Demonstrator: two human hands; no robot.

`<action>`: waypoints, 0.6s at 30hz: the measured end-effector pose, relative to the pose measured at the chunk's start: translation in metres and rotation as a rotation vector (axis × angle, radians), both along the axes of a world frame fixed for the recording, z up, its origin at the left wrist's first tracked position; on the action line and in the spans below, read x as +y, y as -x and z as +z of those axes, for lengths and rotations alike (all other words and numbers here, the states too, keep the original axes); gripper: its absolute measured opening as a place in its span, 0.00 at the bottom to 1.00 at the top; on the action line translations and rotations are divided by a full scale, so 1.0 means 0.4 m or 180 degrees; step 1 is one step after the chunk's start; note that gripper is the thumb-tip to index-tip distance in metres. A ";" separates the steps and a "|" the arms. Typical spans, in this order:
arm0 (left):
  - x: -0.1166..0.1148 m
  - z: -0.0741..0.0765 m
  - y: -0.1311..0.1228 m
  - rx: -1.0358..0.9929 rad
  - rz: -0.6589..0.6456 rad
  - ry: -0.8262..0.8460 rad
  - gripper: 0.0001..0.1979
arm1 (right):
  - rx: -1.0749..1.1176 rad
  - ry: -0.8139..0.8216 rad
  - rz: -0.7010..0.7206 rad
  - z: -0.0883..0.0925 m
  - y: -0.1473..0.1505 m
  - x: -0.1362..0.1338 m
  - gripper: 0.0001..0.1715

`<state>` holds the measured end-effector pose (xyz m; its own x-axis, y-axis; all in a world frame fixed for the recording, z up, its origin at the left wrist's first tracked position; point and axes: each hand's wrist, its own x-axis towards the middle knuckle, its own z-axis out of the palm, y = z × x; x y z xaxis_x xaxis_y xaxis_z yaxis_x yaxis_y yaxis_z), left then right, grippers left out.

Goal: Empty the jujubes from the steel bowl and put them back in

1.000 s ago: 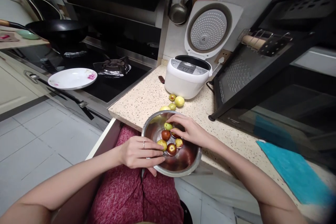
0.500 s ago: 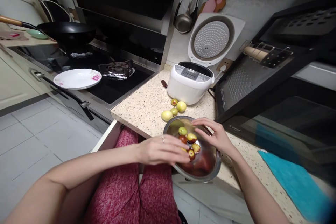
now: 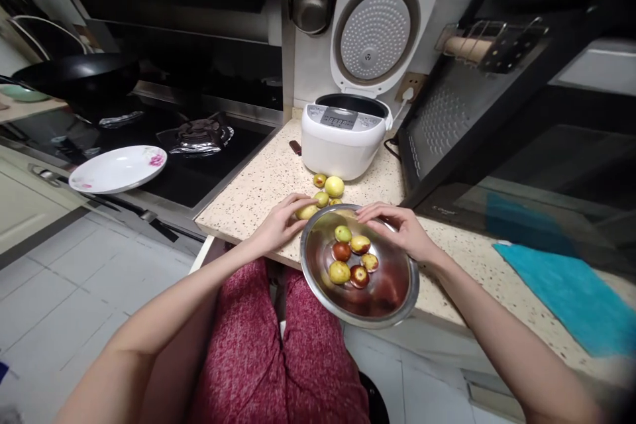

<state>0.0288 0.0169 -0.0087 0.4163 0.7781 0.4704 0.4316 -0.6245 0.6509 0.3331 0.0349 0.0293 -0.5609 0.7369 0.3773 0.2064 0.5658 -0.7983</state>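
A stainless steel bowl (image 3: pixel 392 291) tilts toward me at the counter's front edge. Several jujubes (image 3: pixel 340 272), yellow-green to reddish brown, lie inside it. My right hand (image 3: pixel 400 233) grips the bowl's far right rim, fingers over the edge. Left of the bowl, my left hand (image 3: pixel 284 224) has its thumb and fingers closed around a pale yellow-green jujube (image 3: pixel 307 212) on the counter. More jujubes, among them a large pale one (image 3: pixel 334 186), sit between the bowl and the rice cooker (image 3: pixel 342 146).
The cooker's lid (image 3: pixel 375 36) stands up. A black oven (image 3: pixel 521 165) is at right, with a teal cloth (image 3: pixel 571 298) on the counter (image 3: pixel 253 202). At left, a floral white plate (image 3: pixel 116 171) overhangs the stove's front edge; a black wok (image 3: pixel 74 76) sits behind. A drawer is open below.
My left hand has moved out of the bowl to the jujube on the counter, uncovering a yellow jujube inside. My right hand stays on the rim. The view has shifted.
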 end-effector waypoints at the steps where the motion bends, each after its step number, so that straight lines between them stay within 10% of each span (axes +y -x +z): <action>1: -0.004 0.002 0.003 0.0018 0.0041 0.0008 0.20 | 0.0014 -0.0001 0.0019 0.000 -0.001 0.000 0.09; 18: 0.041 0.021 -0.034 0.0239 0.0153 -0.0351 0.21 | -0.0039 0.0034 0.0513 0.012 0.014 -0.009 0.07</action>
<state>0.0423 0.0335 -0.0002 0.4169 0.7434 0.5231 0.5077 -0.6678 0.5444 0.3275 0.0315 0.0343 -0.6767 0.6410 0.3622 0.1234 0.5838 -0.8025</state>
